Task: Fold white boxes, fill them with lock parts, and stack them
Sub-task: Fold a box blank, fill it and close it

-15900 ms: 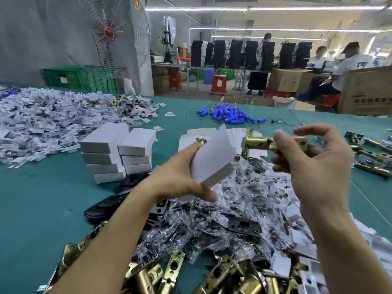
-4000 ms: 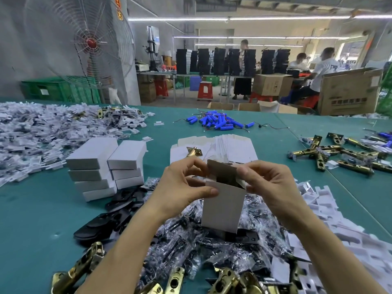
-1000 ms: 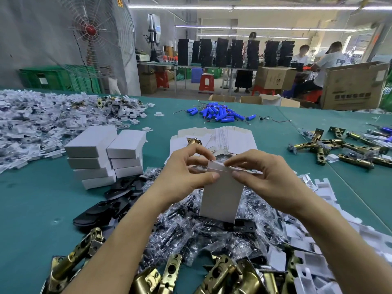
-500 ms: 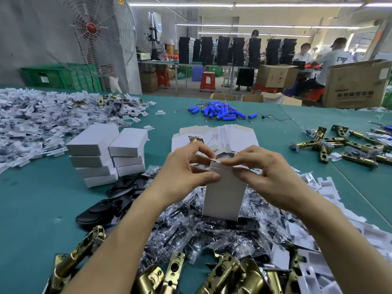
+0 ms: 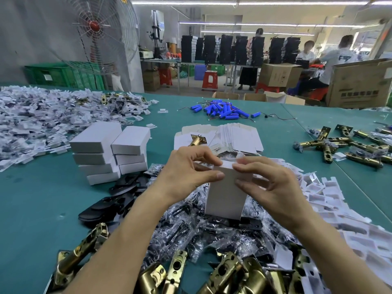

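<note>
A person's two hands meet at the centre of the view, both clamped on one white box (image 5: 224, 196) that stands upright. The left hand (image 5: 186, 175) curls round the box's top left corner, thumb on the near face. The right hand (image 5: 273, 183) grips the top right corner, fingertips on the closed top flap, thumb on the near face. The box's lower end sits over a heap of clear bags (image 5: 191, 230) holding dark parts, on a green table (image 5: 31, 209).

From the box:
- at 10 o'clock, two touching stacks of closed white boxes (image 5: 110, 151)
- at 12 o'clock, a fanned pile of flat unfolded boxes (image 5: 233, 136), with one brass latch (image 5: 198, 141) lying on it
- farther at 12, blue cylinders (image 5: 222, 110) with wires
- at 2 o'clock, well apart, scattered brass latches (image 5: 343, 147)
- at 4 o'clock, white moulded inserts (image 5: 339, 209)
- at 6 o'clock, more brass latches (image 5: 212, 276)
- at 9 o'clock, black plates (image 5: 112, 200)
- far out at 10, a wide heap of small white pieces (image 5: 42, 119)
</note>
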Demonstrator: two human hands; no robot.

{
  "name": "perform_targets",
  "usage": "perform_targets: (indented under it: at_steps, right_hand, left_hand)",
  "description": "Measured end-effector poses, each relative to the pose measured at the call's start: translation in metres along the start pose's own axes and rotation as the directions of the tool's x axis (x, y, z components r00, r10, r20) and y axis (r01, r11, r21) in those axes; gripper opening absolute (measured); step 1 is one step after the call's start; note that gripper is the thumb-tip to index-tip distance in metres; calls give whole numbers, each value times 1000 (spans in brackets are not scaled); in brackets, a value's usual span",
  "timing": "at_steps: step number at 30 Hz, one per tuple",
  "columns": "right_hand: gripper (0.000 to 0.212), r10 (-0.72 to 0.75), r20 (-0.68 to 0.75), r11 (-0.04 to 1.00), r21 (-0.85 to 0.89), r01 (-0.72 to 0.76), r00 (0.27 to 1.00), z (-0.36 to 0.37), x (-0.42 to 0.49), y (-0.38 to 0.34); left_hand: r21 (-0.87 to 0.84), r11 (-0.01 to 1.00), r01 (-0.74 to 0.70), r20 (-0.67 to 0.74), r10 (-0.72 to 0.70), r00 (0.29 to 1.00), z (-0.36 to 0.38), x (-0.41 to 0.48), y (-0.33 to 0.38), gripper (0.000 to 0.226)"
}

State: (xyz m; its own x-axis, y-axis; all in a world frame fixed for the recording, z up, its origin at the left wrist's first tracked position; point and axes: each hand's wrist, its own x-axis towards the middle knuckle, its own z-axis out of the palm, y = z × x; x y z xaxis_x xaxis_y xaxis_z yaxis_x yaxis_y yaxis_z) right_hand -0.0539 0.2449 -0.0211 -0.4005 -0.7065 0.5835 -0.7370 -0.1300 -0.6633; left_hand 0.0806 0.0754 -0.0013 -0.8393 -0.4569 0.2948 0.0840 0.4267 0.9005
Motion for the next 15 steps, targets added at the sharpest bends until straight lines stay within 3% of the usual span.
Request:
perform_targets:
  at_steps: [2,4,9,13,15]
  right_hand:
    - [38,52,-5,993,106,-52,999,4,-5,1]
    - [41,87,17,990,107,-88,996,5,-5,0]
    - [34,219,75,940,253,-231,973,1,4,-2]
    - [33,290,-76,876,422,-233,954,4,21,-16]
    - [29,393,-173,792,562,-237,903,6,33,-21]
  left_hand:
    - [1,1000,-1,-7,1,1000,1,1,0,17]
    - [52,999,-2,4,2,1000,2,1,0,18]
    - [84,996,28,134,-39,990,6,-3,0,36]
    - [51,995,84,34,-86,996,4,-2,1,62]
    - [-40,988,150,-25,-151,988,4,0,2,66]
